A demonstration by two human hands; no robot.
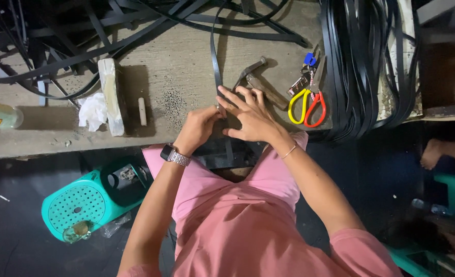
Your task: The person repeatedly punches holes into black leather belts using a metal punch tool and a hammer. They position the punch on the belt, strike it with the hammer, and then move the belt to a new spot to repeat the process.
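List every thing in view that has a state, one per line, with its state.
Left hand: pinching the black strap at the bench edge.
Right hand: fingers spread, pressing flat on the strap.
Black strap: stretched along the bench, running under both hands.
Hammer: lying idle beside the right hand.
Scissors: lying closed on the bench.
Stool: tipped on its side on the floor.
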